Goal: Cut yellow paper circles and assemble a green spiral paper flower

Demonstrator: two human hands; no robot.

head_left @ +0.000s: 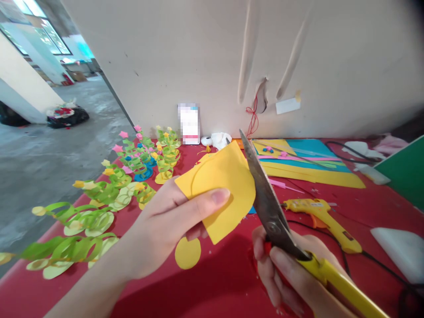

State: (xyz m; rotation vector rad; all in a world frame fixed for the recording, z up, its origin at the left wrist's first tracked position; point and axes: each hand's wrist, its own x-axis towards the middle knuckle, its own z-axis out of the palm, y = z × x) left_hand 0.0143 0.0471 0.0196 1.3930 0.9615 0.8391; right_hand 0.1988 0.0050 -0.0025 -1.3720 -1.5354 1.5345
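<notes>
1. At the far left, a black bag point(81, 118) sat on the grey floor.
2. Along the left side of the red table point(225, 282) stood rows of paper spirals point(74, 249), mostly green, with small stars on many of their tips.
3. The left hand point(174, 216) pinched the yellow paper, its thumb pressed flat on the front and its other fingers behind.
4. Just below that hand, a yellow circle point(187, 253) lay on the table.
5. Farther back, a phone point(188, 123) leaned upright against the pale wall.
6. The yellow paper point(235, 176) was held above the table's middle, tilted, with a rounded right edge.
7. The scissors point(270, 203) met that edge, one blade in front; a dark tip showed past the top edge.
8. The right hand point(294, 269) was wrapped around the scissors' handles, one yellow.
9. Behind lay coloured sheets point(308, 150), blue and yellow.
10. Right of the scissors lay a yellow glue gun point(308, 206).
11. A white block point(399, 251) and a green board point(406, 176) were at the right edge.
</notes>
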